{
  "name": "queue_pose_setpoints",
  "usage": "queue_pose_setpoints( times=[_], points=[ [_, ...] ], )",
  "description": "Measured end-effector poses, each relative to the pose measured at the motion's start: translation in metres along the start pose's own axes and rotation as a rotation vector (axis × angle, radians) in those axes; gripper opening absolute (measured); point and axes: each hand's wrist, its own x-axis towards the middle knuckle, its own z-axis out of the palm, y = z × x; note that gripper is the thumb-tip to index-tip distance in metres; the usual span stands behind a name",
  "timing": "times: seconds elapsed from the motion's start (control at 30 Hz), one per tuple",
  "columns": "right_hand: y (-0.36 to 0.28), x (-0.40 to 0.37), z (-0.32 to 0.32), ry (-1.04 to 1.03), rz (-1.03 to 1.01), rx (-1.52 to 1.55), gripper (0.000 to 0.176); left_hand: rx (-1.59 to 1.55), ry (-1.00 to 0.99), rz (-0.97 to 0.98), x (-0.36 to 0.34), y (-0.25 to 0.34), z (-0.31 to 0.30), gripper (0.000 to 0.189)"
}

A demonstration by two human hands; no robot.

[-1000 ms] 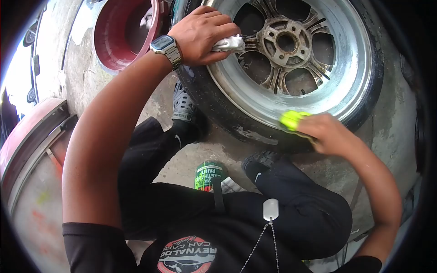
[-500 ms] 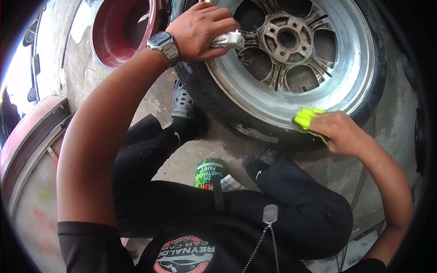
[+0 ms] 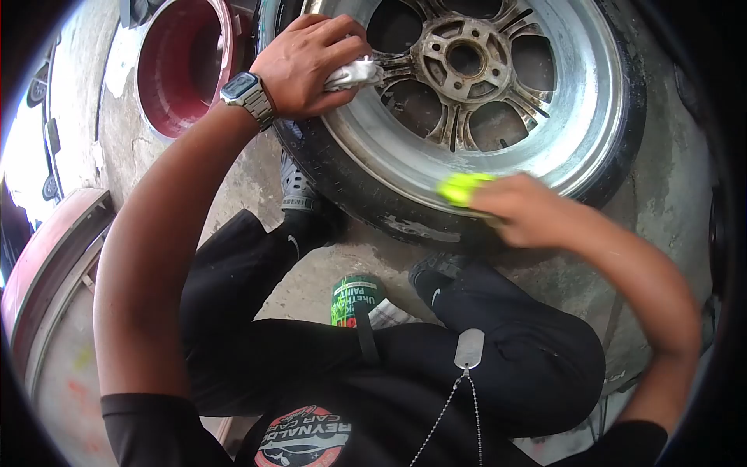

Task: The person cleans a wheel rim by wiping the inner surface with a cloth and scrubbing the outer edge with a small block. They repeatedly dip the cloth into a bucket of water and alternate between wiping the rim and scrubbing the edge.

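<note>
A car wheel lies flat, its silvery rim [image 3: 572, 152] inside a black tire [image 3: 373, 191], with grimy spokes around a brown-stained hub [image 3: 465, 61]. My left hand [image 3: 307, 66] is closed on a crumpled white cloth [image 3: 354, 74] over the left side of the rim and tire. In my right hand [image 3: 525, 208] is a bright yellow sponge [image 3: 461, 189], held at the near lip of the rim. That hand is blurred by motion, and its fingertips are partly hidden.
A red wheel barrel [image 3: 183, 70] stands at the upper left on the concrete floor. Between my legs sit a green paint can [image 3: 354, 298] and a folded whitish cloth [image 3: 389, 314]. A pinkish curved panel [image 3: 58, 241] lies at the left edge.
My right hand has slid left along the near rim lip with the yellow sponge. My left hand keeps its grip on the cloth. The view has shifted slightly, so the wheel appears farther left.
</note>
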Motion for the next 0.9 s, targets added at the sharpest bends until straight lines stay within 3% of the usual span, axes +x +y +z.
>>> queue_pose_setpoints(
  times=[0.03, 0.07, 0.17, 0.27, 0.37, 0.43, 0.5, 0.6, 0.67, 0.73, 0.83, 0.9],
  points=[
    [-0.010, 0.037, 0.015, 0.075, 0.040, 0.006, 0.040, -0.004, 0.001, -0.002, 0.002, 0.000, 0.001, 0.047],
    [-0.009, 0.077, 0.029, 0.279, -0.027, 0.030, 0.044, -0.006, 0.001, -0.010, 0.001, -0.001, 0.004, 0.047],
    [-0.006, 0.088, 0.039, 0.388, 0.022, 0.110, 0.049, -0.017, -0.016, -0.028, -0.002, 0.000, 0.001, 0.046],
    [-0.005, 0.000, -0.023, -0.114, 0.141, 0.036, 0.046, 0.018, 0.002, -0.029, -0.004, -0.001, 0.006, 0.049],
    [-0.008, -0.032, -0.039, -0.038, 0.099, 0.025, 0.042, 0.058, 0.027, 0.017, -0.001, 0.000, 0.003, 0.050],
    [-0.003, -0.007, -0.010, 0.001, 0.073, 0.059, 0.042, 0.036, -0.017, -0.006, 0.001, 0.000, -0.001, 0.050],
    [-0.010, 0.065, 0.020, 0.158, 0.029, 0.062, 0.043, 0.011, -0.026, -0.003, -0.001, 0.000, 0.001, 0.049],
    [-0.005, 0.084, 0.013, 0.208, 0.063, 0.141, 0.046, 0.046, -0.022, -0.024, -0.002, 0.000, -0.002, 0.049],
    [-0.008, 0.039, -0.022, -0.123, 0.099, 0.036, 0.051, 0.035, -0.036, -0.022, -0.002, 0.002, 0.002, 0.049],
    [-0.018, -0.004, -0.056, -0.307, 0.242, -0.001, 0.053, 0.045, -0.021, -0.026, -0.003, 0.001, 0.004, 0.048],
    [-0.024, -0.010, -0.050, -0.178, 0.211, 0.007, 0.048, -0.046, -0.049, -0.025, 0.003, 0.002, -0.006, 0.050],
    [-0.017, 0.033, -0.004, 0.040, 0.043, 0.063, 0.042, -0.070, -0.036, -0.013, 0.005, 0.002, -0.006, 0.050]
  ],
)
